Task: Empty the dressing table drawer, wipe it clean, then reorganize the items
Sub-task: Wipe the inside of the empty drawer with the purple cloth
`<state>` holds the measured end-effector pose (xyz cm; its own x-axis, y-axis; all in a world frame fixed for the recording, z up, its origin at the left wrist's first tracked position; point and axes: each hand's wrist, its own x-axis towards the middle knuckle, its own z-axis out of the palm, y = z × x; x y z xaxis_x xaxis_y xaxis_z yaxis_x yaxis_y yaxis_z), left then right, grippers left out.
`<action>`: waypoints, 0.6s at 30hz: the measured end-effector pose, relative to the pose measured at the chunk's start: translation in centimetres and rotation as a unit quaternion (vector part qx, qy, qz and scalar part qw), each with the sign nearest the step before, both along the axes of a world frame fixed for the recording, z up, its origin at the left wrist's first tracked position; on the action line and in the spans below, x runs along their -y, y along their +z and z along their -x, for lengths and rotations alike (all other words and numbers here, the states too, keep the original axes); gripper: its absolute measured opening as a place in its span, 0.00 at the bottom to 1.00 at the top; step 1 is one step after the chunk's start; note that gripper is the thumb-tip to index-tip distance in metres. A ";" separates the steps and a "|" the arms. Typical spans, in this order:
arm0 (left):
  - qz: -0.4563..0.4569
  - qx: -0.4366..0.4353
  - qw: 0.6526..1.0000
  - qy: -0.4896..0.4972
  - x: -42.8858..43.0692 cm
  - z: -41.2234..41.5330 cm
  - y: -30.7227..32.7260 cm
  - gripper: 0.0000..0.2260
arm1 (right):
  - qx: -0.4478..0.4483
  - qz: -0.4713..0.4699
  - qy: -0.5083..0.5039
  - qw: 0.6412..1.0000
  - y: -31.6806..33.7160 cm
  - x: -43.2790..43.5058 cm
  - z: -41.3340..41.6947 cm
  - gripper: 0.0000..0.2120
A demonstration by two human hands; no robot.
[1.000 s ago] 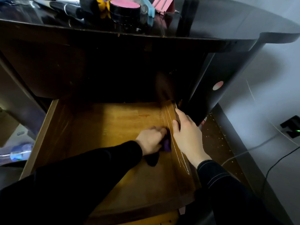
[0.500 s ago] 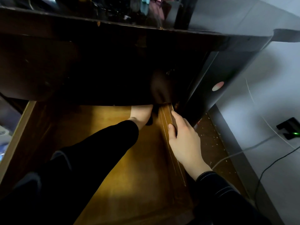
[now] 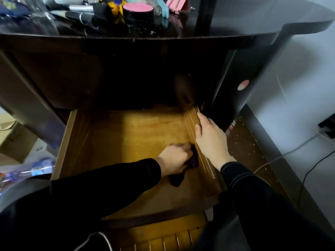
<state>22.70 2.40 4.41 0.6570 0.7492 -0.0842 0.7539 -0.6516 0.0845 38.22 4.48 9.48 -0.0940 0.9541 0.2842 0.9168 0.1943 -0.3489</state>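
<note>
Wiping stage, by the look of it: drawer (image 3: 72, 140) pulled out and bare inside, at 6 o'clock from the dressing table top (image 3: 244, 24). Reorganizing not yet begun.

Possible trouble first. Could leave dust along the 3 o'clock edge of the floor, because of the cloth (image 3: 194, 160) bunched small under the fingers and covering only a narrow strip at each pass. Could also leave the far part at 12 o'clock unwiped, being deep in shadow under the table top and hard to check by eye. Might pull the drawer too far out, or twist it in its opening, with a hard stroke toward 6 o'clock; hence, probably, the steadying hand. Later, danger of knocking the crowded things at 11 to 12 o'clock on the top, such as the pink-lidded jar (image 3: 138, 10), when reaching up for them.

Now the grip. Left hand (image 3: 173, 158) clenched around the dark purple cloth, fingers curled down, pressing it on the drawer floor at about 4 o'clock, right against the right wall, with a loose tail of cloth trailing toward 6 o'clock. Somewhat blurred, so exact finger positions not clear. Right hand (image 3: 211, 142) laid over the right wall at 3 o'clock, thumb on the inner face, fingers along the top edge and over the outer side. Grasping the wall, not spread wide, holding nothing else.
</note>
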 end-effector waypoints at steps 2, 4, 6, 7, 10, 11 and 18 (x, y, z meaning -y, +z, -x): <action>0.019 -0.003 0.999 -0.047 2.2 0.1 -0.2 0.15 | 0.007 0.005 -0.002 1.000 0.1 0.2 0.1 0.23; 0.061 -0.003 0.996 -0.062 3.6 0.4 0.0 0.17 | 0.019 0.021 -0.002 1.000 0.3 0.5 0.1 0.24; 0.123 0.006 0.991 -0.044 4.0 1.0 0.8 0.16 | 0.017 0.054 0.007 0.998 0.8 0.8 -0.2 0.25; 0.144 0.017 0.989 -0.025 4.1 1.4 1.4 0.15 | 0.012 0.082 0.018 0.996 1.1 0.9 -0.5 0.26; 0.159 0.091 0.982 0.047 3.9 3.7 3.8 0.11 | 0.007 0.184 0.050 0.982 3.5 1.2 -1.9 0.28; 0.163 0.128 0.976 0.074 3.8 4.6 4.8 0.10 | 0.012 0.197 0.053 0.979 4.4 1.4 -2.2 0.26; 0.314 0.459 0.800 0.225 4.9 10.3 11.6 0.08 | -0.240 0.207 0.140 0.938 8.6 4.3 2.0 0.14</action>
